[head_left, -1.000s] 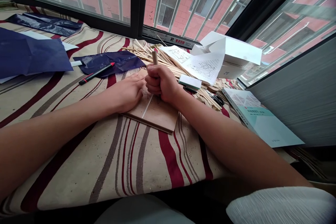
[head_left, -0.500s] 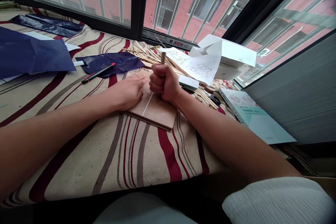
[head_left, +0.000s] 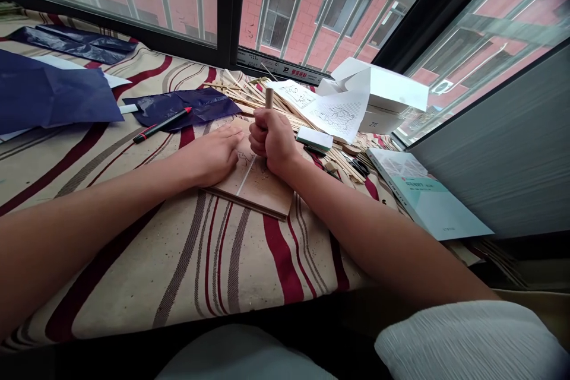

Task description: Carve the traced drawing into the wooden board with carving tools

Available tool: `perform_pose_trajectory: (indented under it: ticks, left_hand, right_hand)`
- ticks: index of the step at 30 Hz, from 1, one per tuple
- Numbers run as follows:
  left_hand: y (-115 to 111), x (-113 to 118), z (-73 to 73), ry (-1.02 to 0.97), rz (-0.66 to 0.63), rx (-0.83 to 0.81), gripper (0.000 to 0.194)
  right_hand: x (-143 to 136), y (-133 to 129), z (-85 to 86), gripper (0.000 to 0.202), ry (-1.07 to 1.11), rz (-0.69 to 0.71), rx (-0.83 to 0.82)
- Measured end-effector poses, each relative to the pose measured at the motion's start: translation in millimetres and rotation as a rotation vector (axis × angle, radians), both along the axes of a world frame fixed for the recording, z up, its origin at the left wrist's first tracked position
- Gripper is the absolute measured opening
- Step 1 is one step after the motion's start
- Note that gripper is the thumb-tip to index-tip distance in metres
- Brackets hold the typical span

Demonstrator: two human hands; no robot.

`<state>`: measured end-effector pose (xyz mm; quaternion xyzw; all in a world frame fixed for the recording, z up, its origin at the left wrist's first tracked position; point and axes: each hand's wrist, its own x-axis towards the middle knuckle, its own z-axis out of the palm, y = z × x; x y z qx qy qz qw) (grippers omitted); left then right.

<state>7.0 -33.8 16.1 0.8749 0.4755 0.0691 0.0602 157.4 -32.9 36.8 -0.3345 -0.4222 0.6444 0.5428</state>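
Note:
A flat wooden board (head_left: 260,193) lies on the striped cloth, with dark drawn lines, a pale straight strip and small shavings on its face. My right hand (head_left: 274,141) is closed in a fist around a wood-carving tool (head_left: 269,98). Only the upper end of its round wooden handle rises above the fist, nearly upright; the working end is hidden beneath the hand, over the board. Flat on the board's left side rests my left hand (head_left: 218,153), fingers stretched forward towards the far edge, close to the right fist.
Behind the board lie thin wooden strips (head_left: 240,94), a drawing on paper (head_left: 341,113) and a white box (head_left: 387,92). Left are a black-and-red pen (head_left: 162,125) and dark blue sheets (head_left: 191,105). A whiteish block (head_left: 315,138) and a book (head_left: 430,193) sit right.
The whole view has shifted slightly left. My right fist stays around the tool, whose handle leans slightly more left; my left hand remains flat on the board.

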Motion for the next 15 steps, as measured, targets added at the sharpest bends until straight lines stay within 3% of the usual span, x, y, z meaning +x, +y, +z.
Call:
perform_pose_trajectory:
  ticks: [3, 5, 10, 13, 15]
  left_hand:
    - [1, -1, -1.5, 0.004, 0.02, -0.009, 0.067]
    - [2, -2, -2.2, 0.005, 0.013, -0.008, 0.066]
    - [3, -2, -1.7, -0.017, 0.007, -0.007, 0.067]
    - [3, -3, 0.0, -0.065, -0.083, -0.001, 0.06]
    - [3, -5, 0.6, -0.089, -0.152, 0.0, 0.056]
  right_hand:
    - [-3, -3, 0.4, 0.045, 0.002, -0.109, 0.008]
    - [1, -1, -0.4, 0.045, 0.019, -0.092, 0.03]
    - [10, 1, -5.1, 0.043, 0.126, 0.169, 0.004]
    - [3, -6, -6.8, 0.043, 0.109, 0.39, -0.036]
    - [0, -10, -5.9, 0.04, 0.1, 0.42, 0.018]
